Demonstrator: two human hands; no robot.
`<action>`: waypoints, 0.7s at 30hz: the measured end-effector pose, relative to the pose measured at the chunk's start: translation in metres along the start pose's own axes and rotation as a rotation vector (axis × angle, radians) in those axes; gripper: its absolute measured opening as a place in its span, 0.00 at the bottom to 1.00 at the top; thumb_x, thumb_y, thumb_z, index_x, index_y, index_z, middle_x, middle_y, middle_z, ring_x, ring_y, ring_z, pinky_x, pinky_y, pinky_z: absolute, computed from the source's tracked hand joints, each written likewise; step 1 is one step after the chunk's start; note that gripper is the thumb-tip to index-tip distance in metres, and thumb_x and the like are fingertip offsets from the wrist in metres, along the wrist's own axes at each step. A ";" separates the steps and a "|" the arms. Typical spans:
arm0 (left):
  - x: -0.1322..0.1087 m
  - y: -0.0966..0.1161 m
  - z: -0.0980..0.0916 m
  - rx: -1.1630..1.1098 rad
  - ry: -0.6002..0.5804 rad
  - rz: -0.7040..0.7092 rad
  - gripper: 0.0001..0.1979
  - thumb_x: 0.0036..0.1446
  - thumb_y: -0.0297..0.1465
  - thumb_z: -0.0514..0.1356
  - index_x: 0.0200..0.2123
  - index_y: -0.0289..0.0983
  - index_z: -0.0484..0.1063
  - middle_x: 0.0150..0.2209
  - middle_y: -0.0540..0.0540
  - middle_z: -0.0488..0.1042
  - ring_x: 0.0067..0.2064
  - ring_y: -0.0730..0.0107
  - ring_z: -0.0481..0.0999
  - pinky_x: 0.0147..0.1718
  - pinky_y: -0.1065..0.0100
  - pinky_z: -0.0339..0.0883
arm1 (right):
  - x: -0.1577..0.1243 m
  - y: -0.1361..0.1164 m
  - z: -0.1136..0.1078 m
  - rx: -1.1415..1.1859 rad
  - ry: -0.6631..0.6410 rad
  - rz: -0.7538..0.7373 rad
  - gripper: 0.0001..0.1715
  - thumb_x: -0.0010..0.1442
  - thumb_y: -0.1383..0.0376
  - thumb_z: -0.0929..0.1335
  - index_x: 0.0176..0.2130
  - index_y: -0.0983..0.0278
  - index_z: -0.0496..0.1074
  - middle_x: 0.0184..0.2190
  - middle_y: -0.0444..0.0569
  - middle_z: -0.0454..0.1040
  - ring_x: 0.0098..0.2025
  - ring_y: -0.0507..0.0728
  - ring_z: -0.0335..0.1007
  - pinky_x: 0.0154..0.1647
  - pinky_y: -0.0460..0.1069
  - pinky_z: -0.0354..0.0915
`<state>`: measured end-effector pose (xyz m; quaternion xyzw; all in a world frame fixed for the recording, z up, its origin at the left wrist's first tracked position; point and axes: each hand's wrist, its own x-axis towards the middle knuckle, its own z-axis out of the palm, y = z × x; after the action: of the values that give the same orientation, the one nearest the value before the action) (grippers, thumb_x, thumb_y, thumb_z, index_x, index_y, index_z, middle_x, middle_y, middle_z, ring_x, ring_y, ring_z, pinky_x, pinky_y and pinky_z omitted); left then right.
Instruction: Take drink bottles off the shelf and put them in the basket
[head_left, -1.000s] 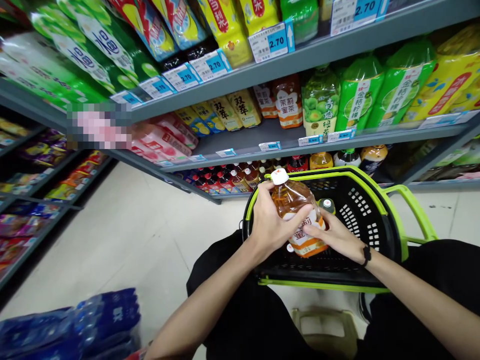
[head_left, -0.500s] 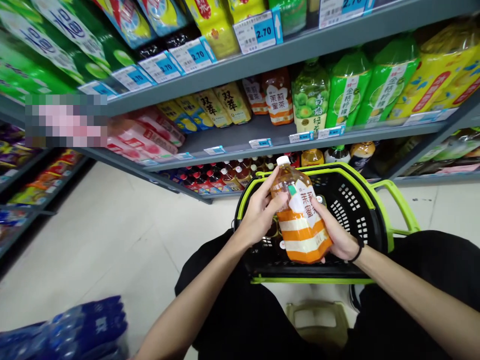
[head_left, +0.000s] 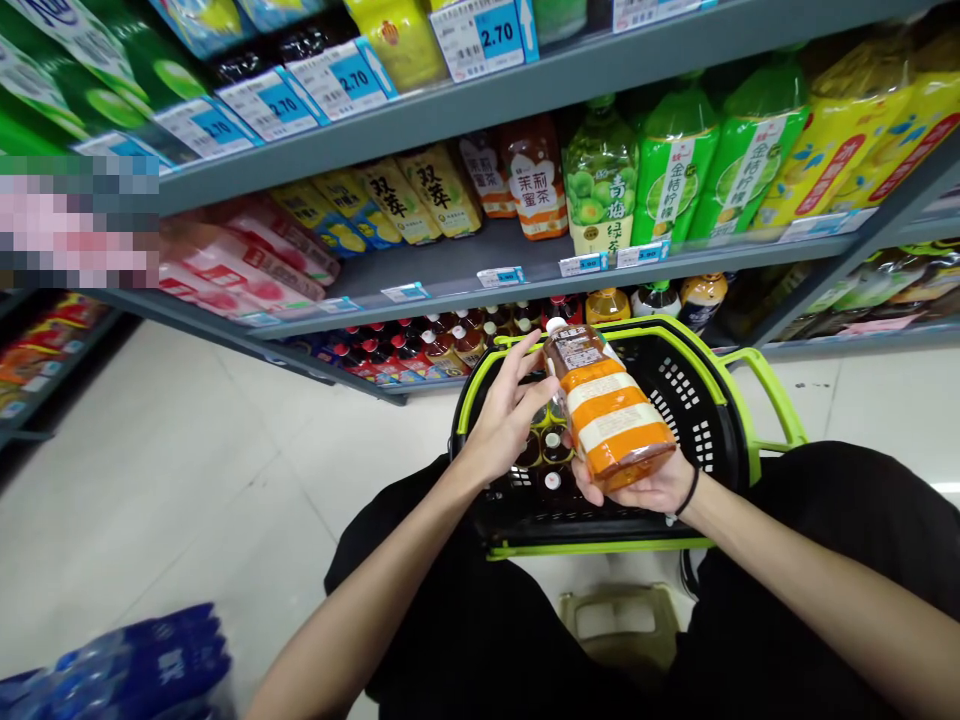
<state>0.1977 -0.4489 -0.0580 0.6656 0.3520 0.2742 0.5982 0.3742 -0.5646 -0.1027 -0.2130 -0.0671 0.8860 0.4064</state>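
Now your right hand (head_left: 637, 490) is closed around the lower end of a tea bottle (head_left: 607, 420), with the palm under it and the fingers wrapped on its base. The bottle has amber liquid, a white cap and an orange label with white stripes. It is tilted, with the cap pointing away from you and a little to the left, and it is above the black shopping basket (head_left: 720, 380) with the lime-green rim and handle. Your left hand (head_left: 506, 420) is loose, with the fingers stretched out. Its fingertips are at the upper part of the bottle, near the neck, but I cannot tell if they really press on it. The two hands are close together, one on each end of the bottle. Inside the basket, under your hands, some other bottles (head_left: 555, 440) stand upright and only their caps show. The basket is in front of your knees, over a pale plastic stool (head_left: 622, 620). Behind it is a grey shelf (head_left: 465, 265), where a bottle of the same tea (head_left: 534, 180) stands next to green ones. A blue pack of water bottles (head_left: 142, 665) lies on the floor at your left.
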 end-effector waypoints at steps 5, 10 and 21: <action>0.001 -0.002 0.004 -0.054 0.006 -0.004 0.38 0.61 0.52 0.67 0.68 0.44 0.62 0.71 0.34 0.67 0.70 0.43 0.71 0.65 0.43 0.70 | 0.001 -0.003 0.007 -0.046 0.044 -0.014 0.53 0.62 0.27 0.52 0.49 0.67 0.74 0.30 0.59 0.82 0.25 0.63 0.80 0.07 0.42 0.52; 0.007 -0.009 0.010 -0.147 0.108 -0.099 0.43 0.56 0.49 0.72 0.67 0.41 0.60 0.67 0.34 0.72 0.66 0.46 0.75 0.63 0.49 0.72 | 0.006 0.001 0.011 -0.288 0.215 -0.173 0.39 0.68 0.39 0.61 0.57 0.68 0.74 0.34 0.58 0.84 0.25 0.60 0.80 0.10 0.44 0.60; 0.023 -0.011 0.004 -0.557 0.135 -0.616 0.20 0.58 0.43 0.68 0.43 0.31 0.79 0.36 0.40 0.85 0.33 0.61 0.84 0.35 0.66 0.78 | -0.006 -0.005 0.013 -0.283 -0.024 -0.208 0.37 0.69 0.38 0.55 0.55 0.65 0.65 0.33 0.56 0.82 0.28 0.62 0.83 0.27 0.51 0.77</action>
<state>0.2130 -0.4330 -0.0704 0.3227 0.4855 0.2103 0.7848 0.3754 -0.5648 -0.0880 -0.2491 -0.2176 0.8235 0.4610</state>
